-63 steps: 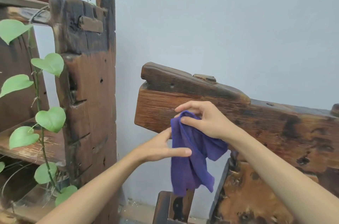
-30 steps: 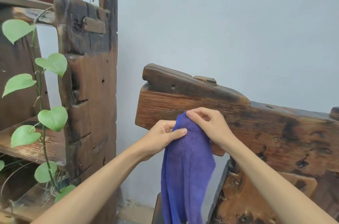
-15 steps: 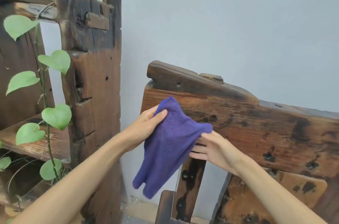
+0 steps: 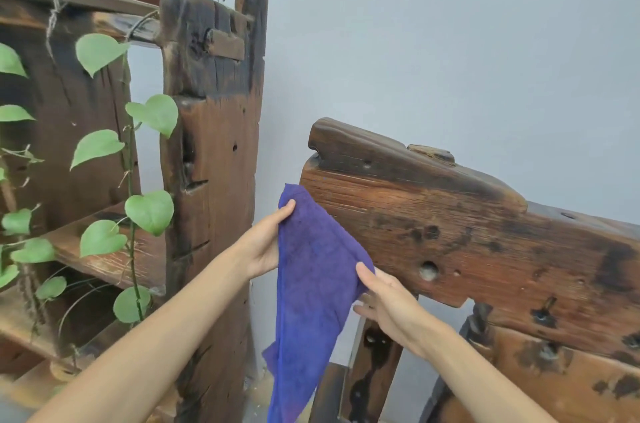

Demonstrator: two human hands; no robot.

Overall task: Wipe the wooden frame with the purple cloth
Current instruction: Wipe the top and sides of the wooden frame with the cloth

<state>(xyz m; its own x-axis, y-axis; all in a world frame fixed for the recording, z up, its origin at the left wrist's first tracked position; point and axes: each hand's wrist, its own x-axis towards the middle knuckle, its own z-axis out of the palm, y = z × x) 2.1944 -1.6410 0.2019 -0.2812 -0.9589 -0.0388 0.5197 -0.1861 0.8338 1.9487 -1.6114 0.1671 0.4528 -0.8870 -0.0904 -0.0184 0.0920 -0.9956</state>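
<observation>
A: Head camera first. Is any brand, label or writing showing?

B: Nothing readable is showing on the soft purple cloth point(image 4: 313, 287), on the dark weathered wooden frame point(image 4: 478, 235) or on the tall rough wooden post point(image 4: 214, 159) to the left of it.

A: Where is the cloth hanging relative to the hands?

B: It is stretching between both of them. The left hand point(image 4: 265, 247) is pinching the cloth's upper left edge, with the thumb lying on the near face just below the top corner. The right hand point(image 4: 384, 298) is gripping the right edge lower down, thumb on the near side and the other fingers curling behind the fabric.

A: So both hands are closing on it?

B: Yes, each is holding the cloth by an edge. The cloth is draping downward from the two grips into a long point that is running out of the picture at the bottom.

A: And against the frame?

B: The cloth is sitting in front of the left end of the frame's thick top beam; whether it is touching the wood I cannot tell. A vine with green heart-shaped leaves point(image 4: 150, 211) is trailing over the wooden shelves point(image 4: 110, 259) at the far left, well apart from the cloth.
</observation>
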